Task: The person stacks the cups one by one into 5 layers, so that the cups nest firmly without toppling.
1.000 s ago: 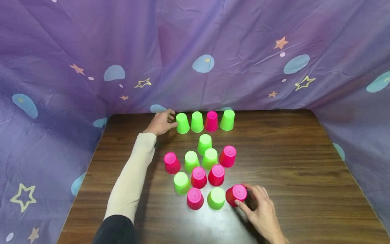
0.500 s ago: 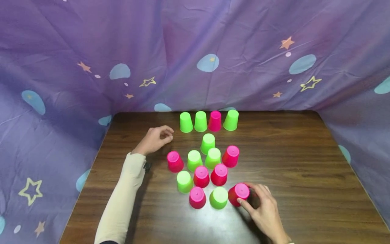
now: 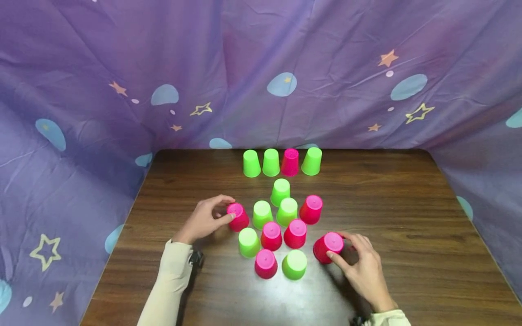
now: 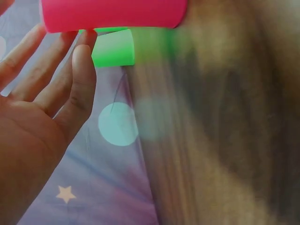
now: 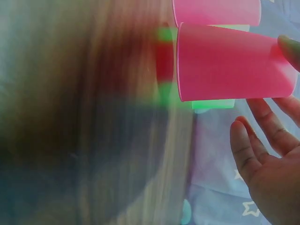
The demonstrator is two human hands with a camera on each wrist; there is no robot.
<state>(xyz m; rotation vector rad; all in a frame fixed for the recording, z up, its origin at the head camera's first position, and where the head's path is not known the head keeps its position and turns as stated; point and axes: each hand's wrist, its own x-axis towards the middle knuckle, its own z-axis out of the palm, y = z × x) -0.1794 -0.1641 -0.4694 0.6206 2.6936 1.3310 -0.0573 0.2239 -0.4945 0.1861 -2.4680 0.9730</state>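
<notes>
In the head view my left hand (image 3: 204, 219) curls its thumb and fingers about an upside-down pink cup (image 3: 238, 218) at the left end of a middle row. The left wrist view has fingertips right at the side of that pink cup (image 4: 112, 13). My right hand (image 3: 364, 267) holds another upside-down pink cup (image 3: 328, 247) between thumb and fingers, at the right of the group. The right wrist view shows this pink cup (image 5: 234, 65) from the side. A green cup (image 3: 294, 265) and a pink cup (image 3: 266, 264) stand nearest the front.
At the back edge stand green cups (image 3: 271, 163) and one pink cup (image 3: 290, 163) in a row. Several more upside-down green and pink cups (image 3: 295, 234) stand close together mid-table. A purple curtain (image 3: 253, 68) hangs behind the brown wooden table (image 3: 387, 203).
My left hand has come away from the back row's leftmost green cup to the left pink cup and taken hold of it. My right hand has moved its pink cup back and slightly right.
</notes>
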